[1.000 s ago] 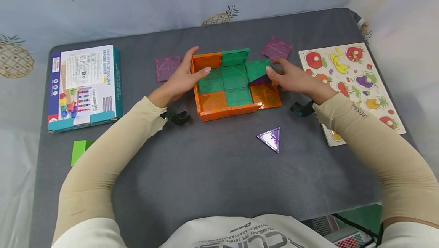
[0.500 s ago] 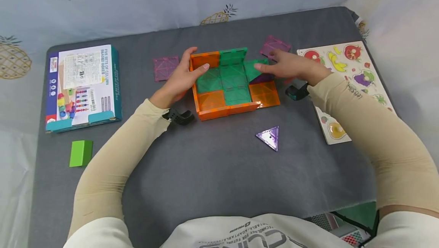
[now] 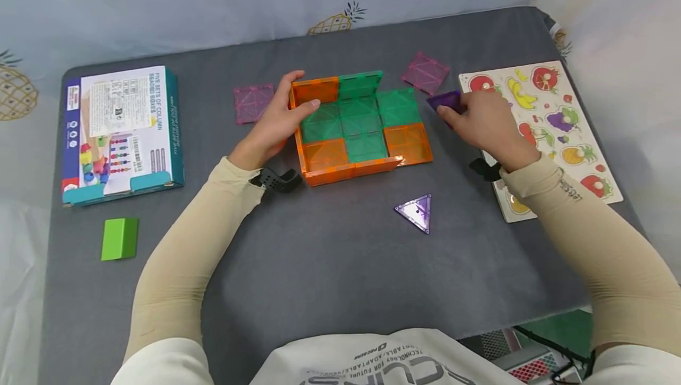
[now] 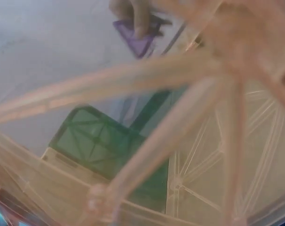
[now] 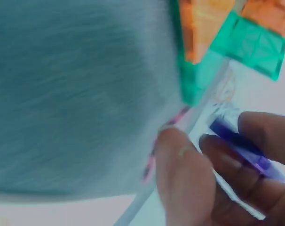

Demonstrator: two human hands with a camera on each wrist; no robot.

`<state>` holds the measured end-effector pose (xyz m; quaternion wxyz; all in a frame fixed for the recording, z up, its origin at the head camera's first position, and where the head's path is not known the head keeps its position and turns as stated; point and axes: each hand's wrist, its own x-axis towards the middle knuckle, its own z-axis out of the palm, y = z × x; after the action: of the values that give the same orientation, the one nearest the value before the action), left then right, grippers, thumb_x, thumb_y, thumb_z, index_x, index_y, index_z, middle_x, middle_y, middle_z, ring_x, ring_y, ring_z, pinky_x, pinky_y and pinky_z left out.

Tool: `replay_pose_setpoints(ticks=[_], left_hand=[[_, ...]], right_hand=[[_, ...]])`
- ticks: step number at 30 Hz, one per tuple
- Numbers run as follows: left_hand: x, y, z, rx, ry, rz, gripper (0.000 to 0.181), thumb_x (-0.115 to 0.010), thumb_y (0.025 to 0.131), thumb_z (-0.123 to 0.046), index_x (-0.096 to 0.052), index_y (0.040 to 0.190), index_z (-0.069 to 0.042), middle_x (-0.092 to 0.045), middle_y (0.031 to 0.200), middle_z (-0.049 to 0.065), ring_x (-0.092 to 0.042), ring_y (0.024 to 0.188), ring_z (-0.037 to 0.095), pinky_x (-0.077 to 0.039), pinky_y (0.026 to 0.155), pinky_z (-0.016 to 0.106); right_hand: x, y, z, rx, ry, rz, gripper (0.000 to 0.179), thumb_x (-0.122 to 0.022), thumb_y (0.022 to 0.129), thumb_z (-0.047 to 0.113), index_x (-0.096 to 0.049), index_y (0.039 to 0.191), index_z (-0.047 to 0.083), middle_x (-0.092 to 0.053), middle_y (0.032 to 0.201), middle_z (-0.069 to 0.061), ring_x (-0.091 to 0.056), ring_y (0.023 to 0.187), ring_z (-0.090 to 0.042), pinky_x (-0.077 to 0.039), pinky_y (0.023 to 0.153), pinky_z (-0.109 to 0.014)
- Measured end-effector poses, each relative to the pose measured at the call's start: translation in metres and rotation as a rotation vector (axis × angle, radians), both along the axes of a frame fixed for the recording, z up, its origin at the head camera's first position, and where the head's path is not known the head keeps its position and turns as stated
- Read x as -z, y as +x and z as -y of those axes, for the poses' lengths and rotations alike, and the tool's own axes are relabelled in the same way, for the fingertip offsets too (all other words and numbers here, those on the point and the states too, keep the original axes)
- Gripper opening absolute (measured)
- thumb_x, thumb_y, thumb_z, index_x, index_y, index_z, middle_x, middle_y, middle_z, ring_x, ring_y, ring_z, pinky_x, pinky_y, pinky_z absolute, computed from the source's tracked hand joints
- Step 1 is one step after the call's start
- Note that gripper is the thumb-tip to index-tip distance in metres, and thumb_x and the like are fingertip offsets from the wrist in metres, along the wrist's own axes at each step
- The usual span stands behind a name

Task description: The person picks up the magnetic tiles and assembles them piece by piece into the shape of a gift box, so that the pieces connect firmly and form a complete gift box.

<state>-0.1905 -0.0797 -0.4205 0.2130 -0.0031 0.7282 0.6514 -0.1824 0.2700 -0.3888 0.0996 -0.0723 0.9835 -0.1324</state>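
A tray-like build of see-through magnetic tiles (image 3: 362, 116) has a floor of green and orange squares, with raised edges on the left, front and part of the back. My left hand (image 3: 273, 122) holds its left orange wall, thumb over the inner side and fingers outside. Right of the build, my right hand (image 3: 489, 125) pinches a purple triangle magnetic tile (image 3: 444, 100), apart from the green floor square. The same triangle, edge-on and blurred, shows between the fingers (image 5: 267, 132) in the right wrist view. Another purple triangle tile (image 3: 417, 213) lies in front.
Two pink-purple square tiles (image 3: 254, 104) lie flat behind and left of the build and behind it at right. A fruit puzzle board (image 3: 564, 154) is under the right forearm. At left sit a boxed bead set (image 3: 122, 130) and a green block (image 3: 119, 239).
My right hand has lifted the purple triangle away from the build's right side and carried it rightward. The green square there now lies flat. My left hand stays at the left wall.
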Motion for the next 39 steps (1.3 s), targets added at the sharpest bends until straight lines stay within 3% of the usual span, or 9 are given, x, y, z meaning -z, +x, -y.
replay_pose_setpoints(ticks=[3, 5, 9, 11, 17, 20, 24, 33, 39], left_hand=[[0.001, 0.001, 0.000, -0.012, 0.021, 0.001, 0.066, -0.054, 0.098, -0.022, -0.015, 0.152, -0.025, -0.026, 0.153, 0.007, -0.037, 0.130, 0.022, -0.031, 0.112, 0.042], [0.002, 0.002, 0.000, -0.026, 0.046, 0.003, 0.065, -0.053, 0.099, -0.021, -0.015, 0.152, -0.024, -0.025, 0.153, 0.007, -0.036, 0.131, 0.022, -0.030, 0.113, 0.042], [0.003, 0.003, -0.002, -0.051, 0.092, 0.002, 0.063, -0.052, 0.099, -0.020, -0.017, 0.151, -0.024, -0.025, 0.152, 0.007, -0.036, 0.131, 0.023, -0.031, 0.112, 0.042], [0.005, 0.003, -0.002, -0.072, 0.122, 0.003, 0.062, -0.052, 0.099, -0.020, -0.018, 0.151, -0.023, -0.027, 0.150, 0.008, -0.038, 0.129, 0.025, -0.033, 0.111, 0.043], [0.010, 0.004, -0.001, -0.126, 0.180, 0.028, 0.061, -0.052, 0.099, -0.019, -0.021, 0.151, -0.021, -0.034, 0.145, 0.010, -0.043, 0.124, 0.029, -0.037, 0.107, 0.046], [0.011, 0.005, -0.001, -0.120, 0.179, 0.033, 0.061, -0.053, 0.099, -0.021, -0.021, 0.151, -0.022, -0.034, 0.146, 0.009, -0.042, 0.125, 0.027, -0.037, 0.108, 0.044], [0.011, 0.005, 0.001, -0.116, 0.161, 0.023, 0.061, -0.053, 0.099, -0.023, -0.022, 0.151, -0.022, -0.034, 0.147, 0.008, -0.042, 0.127, 0.026, -0.037, 0.109, 0.043], [0.010, 0.004, 0.000, -0.123, 0.169, 0.010, 0.059, -0.052, 0.099, -0.021, -0.023, 0.150, -0.020, -0.035, 0.145, 0.009, -0.043, 0.125, 0.027, -0.037, 0.108, 0.044], [0.010, 0.004, -0.001, -0.120, 0.197, 0.008, 0.059, -0.052, 0.099, -0.020, -0.023, 0.150, -0.020, -0.036, 0.143, 0.010, -0.044, 0.124, 0.029, -0.039, 0.106, 0.045]], right_hand=[[0.003, 0.008, -0.014, 0.046, 0.078, 0.079, 0.052, -0.056, 0.093, 0.045, -0.057, 0.074, -0.003, -0.051, 0.061, -0.014, -0.046, 0.053, -0.027, -0.035, 0.046, -0.033], [0.003, 0.016, -0.017, 0.076, 0.149, 0.104, 0.060, -0.055, 0.092, 0.052, -0.056, 0.090, -0.008, -0.053, 0.072, -0.020, -0.049, 0.057, -0.031, -0.041, 0.046, -0.038], [-0.003, 0.028, -0.002, 0.117, 0.133, -0.073, 0.076, -0.059, 0.089, 0.053, -0.043, 0.124, -0.012, -0.053, 0.101, -0.031, -0.053, 0.081, -0.042, -0.049, 0.065, -0.055], [-0.007, 0.028, 0.014, 0.083, 0.068, -0.089, 0.079, -0.058, 0.090, 0.053, -0.039, 0.132, -0.011, -0.054, 0.105, -0.030, -0.054, 0.086, -0.042, -0.049, 0.071, -0.056], [0.007, -0.001, 0.058, 0.024, 0.029, 0.221, 0.100, -0.045, 0.089, 0.068, -0.018, 0.143, -0.012, -0.060, 0.100, -0.031, -0.062, 0.085, -0.043, -0.051, 0.074, -0.051], [0.017, -0.015, 0.068, 0.051, 0.090, 0.284, 0.104, -0.045, 0.088, 0.069, -0.018, 0.142, -0.016, -0.056, 0.114, -0.037, -0.059, 0.099, -0.048, -0.049, 0.086, -0.055], [0.019, -0.027, 0.070, 0.060, 0.124, 0.290, 0.096, -0.051, 0.086, 0.068, -0.037, 0.130, -0.016, -0.057, 0.111, -0.033, -0.058, 0.099, -0.046, -0.048, 0.087, -0.054], [0.012, -0.048, 0.057, 0.115, 0.053, 0.414, 0.096, -0.059, 0.078, 0.070, -0.046, 0.132, -0.008, -0.054, 0.111, -0.020, -0.048, 0.102, -0.034, -0.043, 0.089, -0.048], [0.006, -0.050, 0.050, 0.142, -0.052, 0.459, 0.073, -0.062, 0.084, 0.058, -0.054, 0.122, -0.004, -0.053, 0.096, -0.010, -0.051, 0.095, -0.029, -0.043, 0.083, -0.040]])
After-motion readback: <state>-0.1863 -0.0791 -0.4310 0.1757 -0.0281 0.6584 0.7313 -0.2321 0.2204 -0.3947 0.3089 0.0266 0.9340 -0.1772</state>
